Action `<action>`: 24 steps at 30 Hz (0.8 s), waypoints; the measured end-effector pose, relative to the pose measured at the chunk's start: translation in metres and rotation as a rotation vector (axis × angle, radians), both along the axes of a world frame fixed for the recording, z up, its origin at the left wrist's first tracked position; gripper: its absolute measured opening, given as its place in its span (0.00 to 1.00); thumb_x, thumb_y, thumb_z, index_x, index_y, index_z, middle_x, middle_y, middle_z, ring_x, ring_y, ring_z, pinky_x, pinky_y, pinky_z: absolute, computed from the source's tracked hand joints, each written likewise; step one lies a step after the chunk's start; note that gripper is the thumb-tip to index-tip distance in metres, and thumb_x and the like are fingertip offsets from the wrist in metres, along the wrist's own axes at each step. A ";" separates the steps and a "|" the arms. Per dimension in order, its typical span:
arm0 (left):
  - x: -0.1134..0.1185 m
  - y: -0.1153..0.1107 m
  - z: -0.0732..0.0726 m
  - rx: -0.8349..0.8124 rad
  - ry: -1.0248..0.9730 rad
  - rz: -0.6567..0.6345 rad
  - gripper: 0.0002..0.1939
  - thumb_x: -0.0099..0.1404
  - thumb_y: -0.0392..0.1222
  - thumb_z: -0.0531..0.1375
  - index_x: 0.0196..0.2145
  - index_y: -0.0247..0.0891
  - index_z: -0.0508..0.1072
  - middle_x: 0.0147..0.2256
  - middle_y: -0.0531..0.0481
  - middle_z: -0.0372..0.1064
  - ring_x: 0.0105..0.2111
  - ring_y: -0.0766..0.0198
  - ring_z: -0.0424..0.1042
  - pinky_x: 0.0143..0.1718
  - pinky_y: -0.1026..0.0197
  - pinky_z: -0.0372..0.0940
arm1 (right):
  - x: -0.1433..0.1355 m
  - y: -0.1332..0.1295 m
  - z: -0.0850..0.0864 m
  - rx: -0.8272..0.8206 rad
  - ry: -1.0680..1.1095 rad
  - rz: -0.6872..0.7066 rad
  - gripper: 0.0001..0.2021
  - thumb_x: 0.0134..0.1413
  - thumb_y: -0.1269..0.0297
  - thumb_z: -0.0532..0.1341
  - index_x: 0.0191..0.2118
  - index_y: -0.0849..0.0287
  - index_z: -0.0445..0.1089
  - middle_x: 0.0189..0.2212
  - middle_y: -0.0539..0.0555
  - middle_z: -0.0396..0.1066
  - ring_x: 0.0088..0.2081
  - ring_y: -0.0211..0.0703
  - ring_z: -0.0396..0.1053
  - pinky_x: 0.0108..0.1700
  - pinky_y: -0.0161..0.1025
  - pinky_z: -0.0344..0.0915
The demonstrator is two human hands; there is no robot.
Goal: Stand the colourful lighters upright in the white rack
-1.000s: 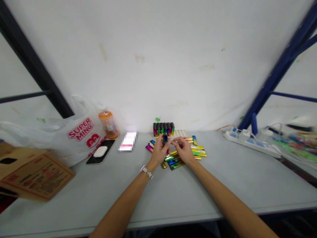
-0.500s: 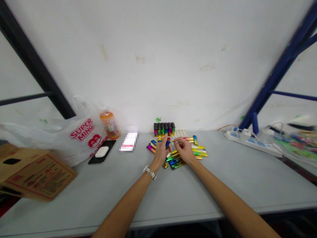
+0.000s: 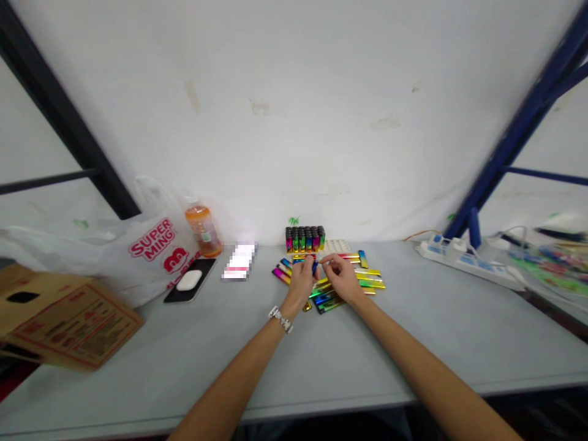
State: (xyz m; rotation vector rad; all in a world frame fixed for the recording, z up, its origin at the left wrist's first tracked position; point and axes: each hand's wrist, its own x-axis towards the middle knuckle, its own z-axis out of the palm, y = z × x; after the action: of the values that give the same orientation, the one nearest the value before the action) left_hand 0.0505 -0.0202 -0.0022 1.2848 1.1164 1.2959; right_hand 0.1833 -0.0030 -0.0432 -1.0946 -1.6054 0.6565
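My left hand [image 3: 302, 280] is closed on a small dark blue piece [image 3: 315, 267], only partly visible between the fingers. Close on its right, my right hand [image 3: 340, 277] has thumb and fingertips pinched together; whatever they hold is too small to make out. Under and around both hands lie several shiny, multicoloured flat strips [image 3: 328, 301]. Behind the hands, a block of upright colourful cylinders with black tops [image 3: 305, 239] stands near the wall. A pale, dotted tray [image 3: 337, 246] sits just to its right.
On the left are a cardboard box [image 3: 76, 324], a white plastic bag [image 3: 114, 251], an orange bottle [image 3: 203, 229], a black phone with a white case [image 3: 189, 282] on it, and a blurred bright screen [image 3: 239, 261]. A white power strip [image 3: 468, 263] lies at right.
My left hand has turned slightly and shifted a little right, and its fingers around the blue piece sit lower. My right hand has hardly moved.
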 end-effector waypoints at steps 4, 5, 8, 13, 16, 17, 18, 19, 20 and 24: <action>0.000 -0.001 0.000 -0.015 -0.010 0.011 0.27 0.67 0.53 0.48 0.14 0.39 0.60 0.12 0.56 0.50 0.15 0.70 0.51 0.20 0.63 0.48 | 0.000 -0.001 0.002 0.002 -0.010 0.001 0.09 0.58 0.60 0.57 0.38 0.58 0.70 0.16 0.42 0.55 0.19 0.35 0.53 0.23 0.33 0.48; -0.001 -0.001 0.000 -0.013 -0.012 0.013 0.27 0.67 0.54 0.48 0.14 0.39 0.60 0.12 0.57 0.50 0.15 0.70 0.51 0.20 0.63 0.48 | 0.000 -0.002 0.002 0.002 -0.015 -0.001 0.09 0.58 0.60 0.57 0.38 0.58 0.70 0.16 0.42 0.55 0.19 0.35 0.53 0.23 0.33 0.48; -0.002 -0.002 0.000 -0.002 -0.024 0.003 0.30 0.66 0.61 0.49 0.14 0.39 0.60 0.12 0.57 0.49 0.15 0.70 0.52 0.20 0.64 0.49 | 0.000 -0.002 0.002 0.005 -0.025 -0.006 0.09 0.58 0.60 0.57 0.37 0.58 0.71 0.16 0.42 0.55 0.19 0.35 0.53 0.23 0.33 0.47; -0.004 -0.001 -0.002 -0.021 -0.116 -0.045 0.34 0.63 0.70 0.46 0.15 0.39 0.60 0.12 0.57 0.49 0.16 0.69 0.53 0.20 0.64 0.51 | 0.000 -0.002 0.002 0.003 -0.048 -0.013 0.10 0.58 0.60 0.56 0.37 0.58 0.71 0.16 0.42 0.55 0.19 0.35 0.53 0.23 0.33 0.47; -0.004 0.000 -0.003 -0.002 -0.105 -0.038 0.32 0.64 0.67 0.48 0.15 0.39 0.60 0.13 0.57 0.50 0.16 0.69 0.54 0.20 0.64 0.52 | 0.000 -0.002 0.001 0.008 -0.059 -0.023 0.10 0.58 0.59 0.57 0.38 0.58 0.71 0.16 0.42 0.55 0.19 0.35 0.53 0.23 0.33 0.48; -0.004 0.000 -0.003 0.008 -0.083 -0.030 0.32 0.65 0.65 0.48 0.14 0.39 0.60 0.13 0.56 0.51 0.16 0.69 0.54 0.20 0.64 0.52 | 0.000 -0.001 0.001 0.011 -0.059 -0.022 0.10 0.58 0.59 0.56 0.38 0.58 0.71 0.16 0.42 0.55 0.19 0.35 0.53 0.23 0.33 0.48; -0.003 0.000 -0.003 0.017 -0.056 -0.023 0.31 0.65 0.62 0.49 0.14 0.39 0.60 0.13 0.56 0.51 0.16 0.69 0.54 0.20 0.64 0.52 | 0.000 -0.001 0.001 0.012 -0.057 -0.019 0.10 0.58 0.59 0.56 0.38 0.58 0.71 0.16 0.42 0.55 0.19 0.35 0.53 0.23 0.33 0.48; -0.003 0.001 -0.002 0.022 -0.035 -0.015 0.29 0.66 0.59 0.49 0.14 0.39 0.60 0.13 0.56 0.52 0.16 0.69 0.55 0.20 0.64 0.51 | 0.000 -0.001 0.001 0.012 -0.053 -0.016 0.10 0.58 0.59 0.56 0.38 0.58 0.71 0.16 0.43 0.55 0.19 0.35 0.53 0.23 0.33 0.48; -0.002 0.001 -0.002 0.022 -0.023 -0.007 0.28 0.66 0.56 0.49 0.14 0.39 0.60 0.14 0.55 0.53 0.16 0.69 0.55 0.20 0.64 0.51 | 0.000 -0.001 0.000 0.010 -0.049 -0.011 0.10 0.58 0.59 0.56 0.38 0.58 0.71 0.16 0.43 0.55 0.19 0.35 0.53 0.23 0.33 0.48; -0.001 0.003 -0.004 0.008 -0.009 -0.019 0.22 0.65 0.47 0.48 0.15 0.39 0.60 0.14 0.55 0.55 0.15 0.69 0.54 0.19 0.64 0.49 | 0.000 0.000 0.000 -0.001 -0.043 -0.003 0.10 0.58 0.59 0.56 0.37 0.58 0.71 0.16 0.43 0.56 0.19 0.35 0.54 0.23 0.33 0.48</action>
State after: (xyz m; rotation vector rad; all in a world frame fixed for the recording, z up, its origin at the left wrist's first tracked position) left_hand 0.0500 -0.0168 -0.0059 1.2908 1.0915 1.2922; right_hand 0.1834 -0.0034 -0.0430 -1.1182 -1.6401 0.6352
